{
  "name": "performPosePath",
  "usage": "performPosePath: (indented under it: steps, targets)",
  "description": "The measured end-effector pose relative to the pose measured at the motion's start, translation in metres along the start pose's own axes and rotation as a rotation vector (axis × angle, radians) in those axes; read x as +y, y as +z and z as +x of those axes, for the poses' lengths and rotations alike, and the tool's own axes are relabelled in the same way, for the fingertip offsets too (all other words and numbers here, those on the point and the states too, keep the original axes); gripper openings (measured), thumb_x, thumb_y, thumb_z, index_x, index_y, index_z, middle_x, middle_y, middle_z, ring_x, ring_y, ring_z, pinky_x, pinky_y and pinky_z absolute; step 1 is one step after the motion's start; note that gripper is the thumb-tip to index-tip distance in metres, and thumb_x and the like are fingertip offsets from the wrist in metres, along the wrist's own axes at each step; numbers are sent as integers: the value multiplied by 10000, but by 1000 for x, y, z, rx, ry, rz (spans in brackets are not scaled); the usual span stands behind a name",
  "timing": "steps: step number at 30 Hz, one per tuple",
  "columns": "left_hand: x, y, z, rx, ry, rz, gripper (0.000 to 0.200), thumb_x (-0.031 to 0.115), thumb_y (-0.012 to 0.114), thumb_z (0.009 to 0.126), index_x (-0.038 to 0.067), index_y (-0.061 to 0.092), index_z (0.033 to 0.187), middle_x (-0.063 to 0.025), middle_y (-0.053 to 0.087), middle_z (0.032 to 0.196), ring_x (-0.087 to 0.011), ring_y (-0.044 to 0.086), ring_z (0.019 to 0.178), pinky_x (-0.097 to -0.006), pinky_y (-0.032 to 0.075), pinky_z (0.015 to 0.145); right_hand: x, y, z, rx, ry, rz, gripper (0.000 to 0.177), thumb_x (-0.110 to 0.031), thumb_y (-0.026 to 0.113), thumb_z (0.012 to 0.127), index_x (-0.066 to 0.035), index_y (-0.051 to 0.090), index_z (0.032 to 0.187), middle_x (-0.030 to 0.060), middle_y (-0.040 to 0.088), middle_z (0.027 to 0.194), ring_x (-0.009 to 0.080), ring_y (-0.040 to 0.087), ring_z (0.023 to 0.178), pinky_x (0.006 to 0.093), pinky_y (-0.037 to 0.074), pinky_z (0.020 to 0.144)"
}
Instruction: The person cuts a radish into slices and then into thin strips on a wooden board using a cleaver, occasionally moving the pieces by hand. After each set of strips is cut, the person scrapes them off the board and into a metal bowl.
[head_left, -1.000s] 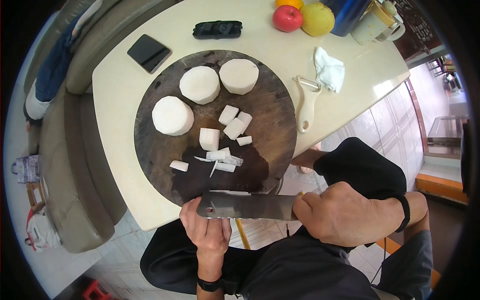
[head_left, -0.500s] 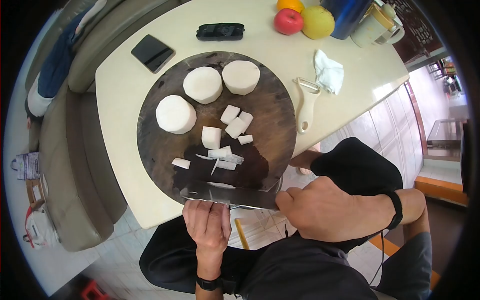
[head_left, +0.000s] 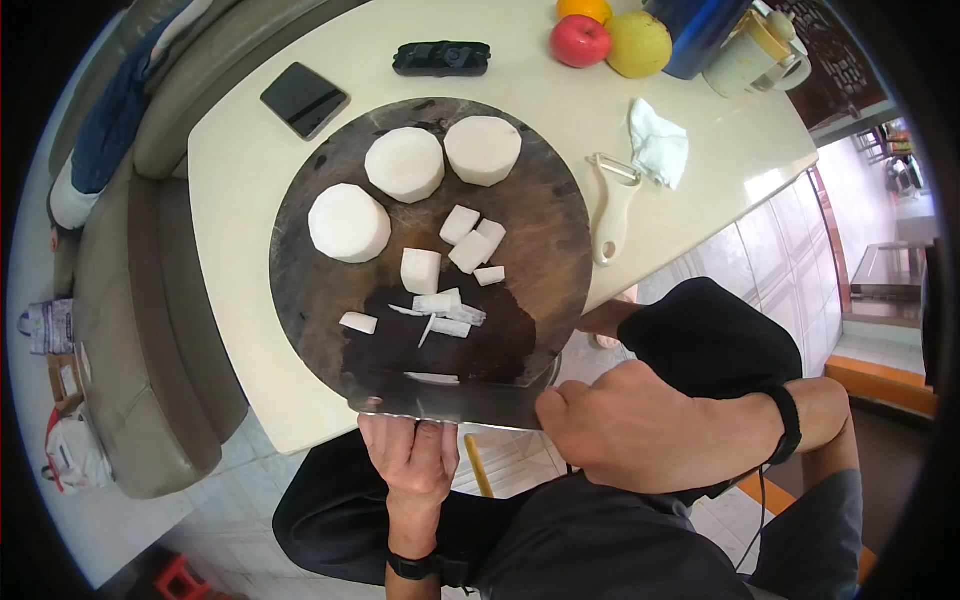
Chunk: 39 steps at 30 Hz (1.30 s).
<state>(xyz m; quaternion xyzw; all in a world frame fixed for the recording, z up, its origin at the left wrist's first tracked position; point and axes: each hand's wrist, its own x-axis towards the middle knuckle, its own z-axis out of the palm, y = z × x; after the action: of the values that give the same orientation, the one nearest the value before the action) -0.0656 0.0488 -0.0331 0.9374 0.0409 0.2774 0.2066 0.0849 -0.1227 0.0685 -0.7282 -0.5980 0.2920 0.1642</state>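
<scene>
My right hand (head_left: 640,425) is closed round the handle end of a broad kitchen knife (head_left: 450,400), its blade lying across the near edge of a round wooden cutting board (head_left: 540,240). My left hand (head_left: 410,455) is just below the blade, its fingers close together and bent; the blade hides the fingertips and whatever they hold. A thin white slice (head_left: 432,379) shows beside the blade. Farther up the board are thick peeled rounds that look like white radish (head_left: 349,223), a cut block (head_left: 420,271), several smaller chunks (head_left: 469,252) and thin strips (head_left: 440,302).
A white peeler (head_left: 612,210) and a crumpled tissue (head_left: 658,143) lie right of the board. Beyond it are a phone (head_left: 305,100), a black case (head_left: 441,59), a red apple (head_left: 580,41), a yellow-green fruit (head_left: 640,45), a blue bottle (head_left: 695,35) and a jug (head_left: 750,60).
The knife and my right hand have shifted slightly left and toward me. The blade now covers more of my left fingers. The radish pieces keep their places on the board.
</scene>
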Motion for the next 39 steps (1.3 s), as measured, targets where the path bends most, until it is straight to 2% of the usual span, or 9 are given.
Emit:
performPosePath:
  steps: [2, 5, 9, 17, 22, 25, 27, 32, 39]
  targets:
    - [0, 0, -1, 2, 1, 4, 239, -52, 726, 664, -32, 678, 897, -179, 628, 978, -384, 592, 915, -467, 456, 824, 1, 3, 2, -45, 20, -25, 248, -57, 643, 676, 65, 509, 844, 159, 566, 686, 322, 609, 550, 397, 459, 459]
    - [1, 0, -1, 5, -7, 11, 219, -45, 736, 657, -28, 675, 866, -167, 615, 941, -371, 588, 893, -461, 452, 822, 1, 4, 0, 39, 42, -66, 192, -34, 654, 660, 87, 565, 781, 208, 630, 668, 330, 663, 604, 395, 502, 490]
    - [0, 1, -2, 4, -28, 13, 228, 11, 777, 649, -3, 686, 857, -120, 609, 896, -319, 593, 916, -474, 437, 846, 6, 0, -6, 26, 32, -29, 222, -43, 651, 671, 91, 557, 820, 211, 630, 672, 341, 661, 597, 405, 499, 489]
    - [-2, 0, 0, -5, -23, 9, 237, 3, 759, 660, -7, 692, 887, -132, 618, 920, -342, 592, 936, -497, 426, 877, -1, -4, -8, -63, 40, -21, 232, -46, 648, 668, 91, 556, 831, 207, 622, 665, 328, 645, 563, 401, 485, 467]
    - [-2, -1, -1, -9, -13, 2, 243, 1, 749, 664, -3, 696, 901, -138, 619, 937, -359, 592, 952, -523, 415, 885, -3, 4, 4, -24, 17, -41, 222, -45, 638, 677, 72, 532, 834, 179, 594, 666, 324, 634, 563, 397, 479, 467]
    - [0, -5, 2, -16, -44, -25, 244, -52, 732, 640, -26, 673, 875, -166, 624, 962, -388, 586, 942, -502, 431, 875, -2, 9, 5, 2, 43, -71, 218, -36, 633, 675, 69, 535, 840, 176, 595, 661, 330, 638, 573, 394, 489, 483]
    - [0, -7, 4, -64, -44, -38, 244, 32, 755, 666, 13, 688, 899, -112, 604, 946, -319, 576, 935, -464, 415, 861, 1, 9, 4, 37, 41, -70, 191, -24, 634, 665, 74, 560, 810, 198, 619, 645, 334, 659, 587, 390, 506, 492]
    - [0, -2, 22, -53, -5, 35, 222, 5, 742, 689, 25, 679, 900, -90, 590, 954, -291, 558, 949, -437, 412, 846, 9, 6, -5, 58, 155, -59, 207, -33, 639, 663, 45, 546, 831, 185, 629, 666, 350, 657, 599, 422, 516, 537]
    - [0, -6, 15, 50, -83, 21, 247, 49, 785, 681, 33, 685, 906, -80, 605, 930, -272, 574, 902, -406, 412, 818, 10, 0, -14, 125, 99, -6, 220, -33, 649, 650, 53, 543, 823, 194, 617, 651, 363, 647, 595, 437, 502, 517]
